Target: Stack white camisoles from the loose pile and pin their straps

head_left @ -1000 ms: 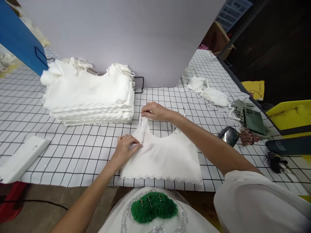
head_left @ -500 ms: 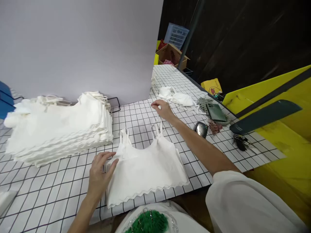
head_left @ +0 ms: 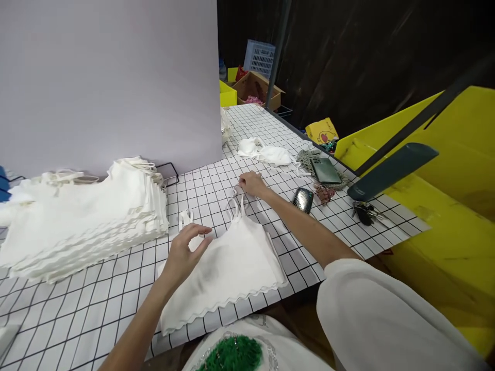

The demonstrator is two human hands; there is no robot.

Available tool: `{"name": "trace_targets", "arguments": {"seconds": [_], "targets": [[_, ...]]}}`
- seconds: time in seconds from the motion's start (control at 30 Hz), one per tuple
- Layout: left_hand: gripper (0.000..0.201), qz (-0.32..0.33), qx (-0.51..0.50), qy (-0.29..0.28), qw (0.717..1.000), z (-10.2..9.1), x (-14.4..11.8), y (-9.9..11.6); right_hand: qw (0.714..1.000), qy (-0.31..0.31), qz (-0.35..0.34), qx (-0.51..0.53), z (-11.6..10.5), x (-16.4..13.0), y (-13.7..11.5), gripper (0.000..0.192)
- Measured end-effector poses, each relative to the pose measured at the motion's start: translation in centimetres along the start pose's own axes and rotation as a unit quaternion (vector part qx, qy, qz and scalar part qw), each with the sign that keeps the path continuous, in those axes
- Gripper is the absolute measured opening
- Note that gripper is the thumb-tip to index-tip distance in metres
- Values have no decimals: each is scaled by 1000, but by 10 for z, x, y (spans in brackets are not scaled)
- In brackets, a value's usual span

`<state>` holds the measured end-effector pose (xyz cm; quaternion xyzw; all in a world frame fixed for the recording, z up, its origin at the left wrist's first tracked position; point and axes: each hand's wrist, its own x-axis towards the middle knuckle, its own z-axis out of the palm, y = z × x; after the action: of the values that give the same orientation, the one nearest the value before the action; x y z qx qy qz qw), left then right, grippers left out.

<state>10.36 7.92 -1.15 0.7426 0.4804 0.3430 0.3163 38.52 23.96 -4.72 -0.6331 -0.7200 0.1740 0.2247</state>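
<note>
A white camisole top [head_left: 232,263] with thin straps and a wavy hem lies flat on the grid-patterned table in front of me, its layered edge showing on the right. My left hand [head_left: 186,252] hovers over its left shoulder with thumb and fingers apart, holding nothing and hiding part of the neckline. Beyond the top's right shoulder, my right hand [head_left: 252,184] has its fingers pinched together at the upper end of a shoulder strap [head_left: 243,205]. To the left rests a thick stack of similar white tops [head_left: 85,216].
A grey panel [head_left: 116,82] stands behind the stack. On the table's right lie white straps with cups [head_left: 273,155], a green phone [head_left: 326,170], a dark shiny object [head_left: 302,200] and keys [head_left: 365,212]. A long dark green case [head_left: 392,172] juts over the right edge near yellow panels [head_left: 444,221].
My left hand has lifted from the top's left side and moved right over its shoulder. My right hand has come down to the strap end. The view has turned slightly right.
</note>
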Motion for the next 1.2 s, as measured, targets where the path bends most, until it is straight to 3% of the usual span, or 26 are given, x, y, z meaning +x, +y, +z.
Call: {"name": "trace_targets", "arguments": {"seconds": [0.13, 0.23, 0.33, 0.43, 0.57, 0.67, 0.83, 1.03, 1.1, 1.2], "targets": [[24, -27, -59, 19, 998, 1, 17, 2, 995, 19, -71, 68, -13, -17, -17, 9], [36, -61, -183, 29, 981, 4, 37, 8, 971, 49, -166, 163, -27, -43, -38, 6], [42, -100, -298, 0, 949, 12, 53, 18, 934, 55, -238, 262, -40, -70, -57, 5], [41, -127, -373, -65, 917, 21, 57, 29, 922, 52, -264, 280, -47, -94, -69, 7], [45, -161, -438, -162, 870, 30, 39, 44, 915, 73, -293, 270, -46, -117, -69, 10], [38, -198, -438, -184, 857, 36, 19, 52, 912, 94, -307, 254, -42, -129, -63, 9], [33, -234, -433, -162, 855, 46, -9, 56, 926, 125, -276, 226, -38, -138, -54, 8], [35, -214, -367, -188, 886, 45, -42, 62, 910, 194, -364, 45, -41, -176, -48, 13], [34, -206, -339, -209, 894, 45, -54, 63, 912, 185, -367, 4, -38, -197, -43, 15], [31, -237, -344, -234, 878, 47, -69, 62, 924, 154, -351, -13, -28, -222, -35, 18]]}}
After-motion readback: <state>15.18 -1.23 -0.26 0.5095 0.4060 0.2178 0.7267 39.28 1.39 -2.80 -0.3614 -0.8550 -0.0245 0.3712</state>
